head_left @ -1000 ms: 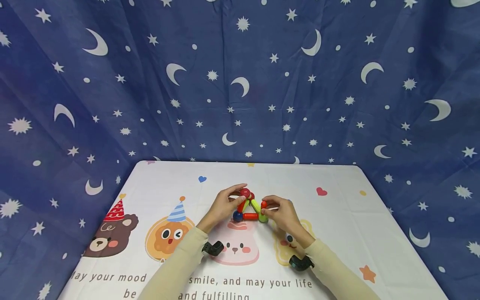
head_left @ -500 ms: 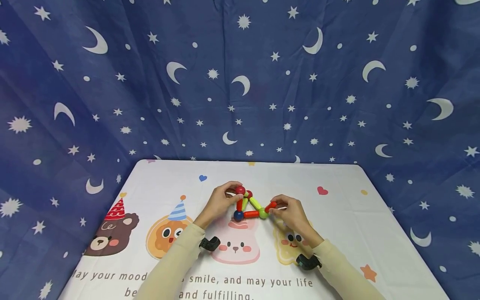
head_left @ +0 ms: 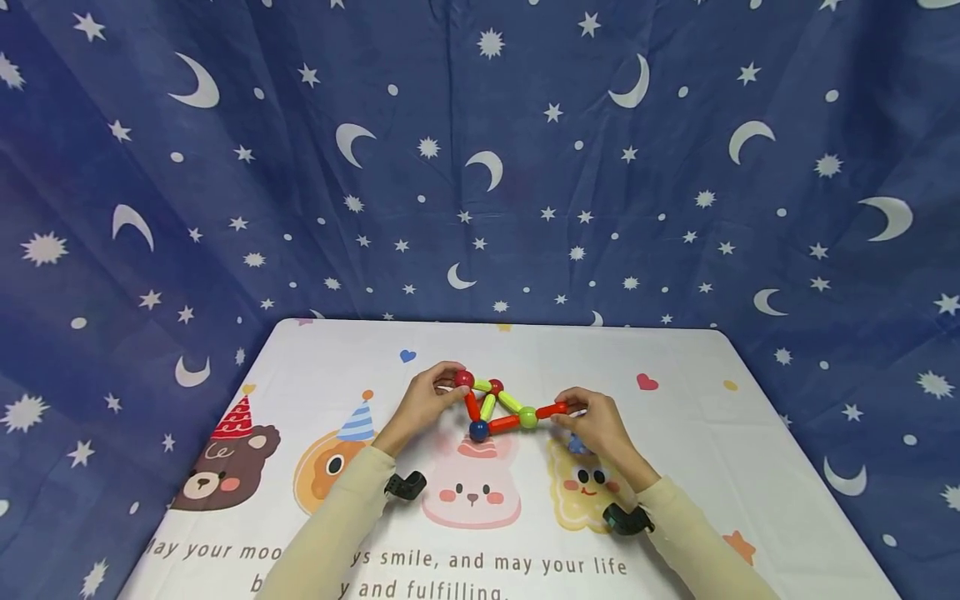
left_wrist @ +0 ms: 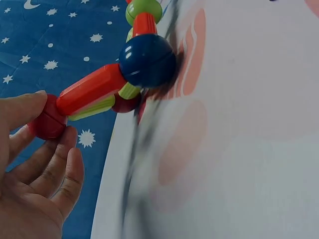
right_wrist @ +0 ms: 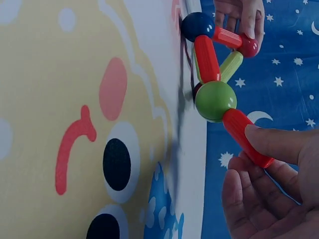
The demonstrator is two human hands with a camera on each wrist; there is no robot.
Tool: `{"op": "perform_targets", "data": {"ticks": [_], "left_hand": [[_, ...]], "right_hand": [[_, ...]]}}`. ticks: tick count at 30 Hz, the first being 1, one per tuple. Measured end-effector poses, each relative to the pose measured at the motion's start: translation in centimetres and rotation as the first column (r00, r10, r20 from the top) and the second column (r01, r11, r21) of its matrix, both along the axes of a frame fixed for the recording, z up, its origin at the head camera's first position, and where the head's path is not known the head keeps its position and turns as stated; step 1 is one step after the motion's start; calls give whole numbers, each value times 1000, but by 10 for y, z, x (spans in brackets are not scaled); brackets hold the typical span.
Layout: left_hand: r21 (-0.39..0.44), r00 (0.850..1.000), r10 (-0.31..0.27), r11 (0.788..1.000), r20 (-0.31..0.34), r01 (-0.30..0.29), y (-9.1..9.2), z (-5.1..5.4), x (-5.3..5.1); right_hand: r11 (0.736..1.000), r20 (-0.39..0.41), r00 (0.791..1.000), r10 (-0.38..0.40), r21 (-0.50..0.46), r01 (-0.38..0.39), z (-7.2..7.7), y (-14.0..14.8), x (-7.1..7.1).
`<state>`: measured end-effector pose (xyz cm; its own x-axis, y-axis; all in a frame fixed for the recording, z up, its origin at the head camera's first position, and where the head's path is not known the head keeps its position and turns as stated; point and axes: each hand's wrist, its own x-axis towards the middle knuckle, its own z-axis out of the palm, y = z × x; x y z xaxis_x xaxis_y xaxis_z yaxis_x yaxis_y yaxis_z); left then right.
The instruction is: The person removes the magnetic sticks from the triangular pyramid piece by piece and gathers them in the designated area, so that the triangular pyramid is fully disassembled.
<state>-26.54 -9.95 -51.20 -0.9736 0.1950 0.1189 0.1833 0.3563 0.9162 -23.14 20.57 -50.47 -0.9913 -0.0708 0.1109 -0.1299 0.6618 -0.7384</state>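
Note:
Between the hands is a linked figure of toy rods and balls. My left hand (head_left: 426,400) pinches the red ball (left_wrist: 48,119) at its left corner. From that ball a red rod (left_wrist: 92,88) runs to a blue ball (head_left: 479,431), and a yellow-green rod (head_left: 482,385) to a second red ball (head_left: 496,387) at the back. Another red rod (right_wrist: 207,59) joins the blue ball to a green ball (right_wrist: 216,101). Thumb and fingers of my right hand (head_left: 596,421) grip a third red rod (right_wrist: 244,134), whose near end touches the green ball.
A white table cover (head_left: 675,475) printed with cartoon animals and lettering lies under the figure. Behind the table hangs a blue curtain (head_left: 525,167) with moons and stars. Each wrist wears a small black camera, such as the left camera (head_left: 406,485).
Both hands have moved apart, left hand leftward and right hand rightward. The figure has spread out, and the right-hand red rod has tipped from upright to nearly level, pointing right.

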Motion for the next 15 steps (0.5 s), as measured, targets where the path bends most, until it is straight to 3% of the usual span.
{"op": "perform_targets", "data": {"ticks": [8, 15], "left_hand": [[-39, 1000, 9, 999, 29, -8, -11, -6, 0], [-68, 999, -30, 997, 33, 32, -20, -13, 0]], "right_hand": [[999, 27, 1000, -8, 43, 7, -3, 4, -5], [997, 41, 999, -19, 72, 16, -8, 11, -13]]}}
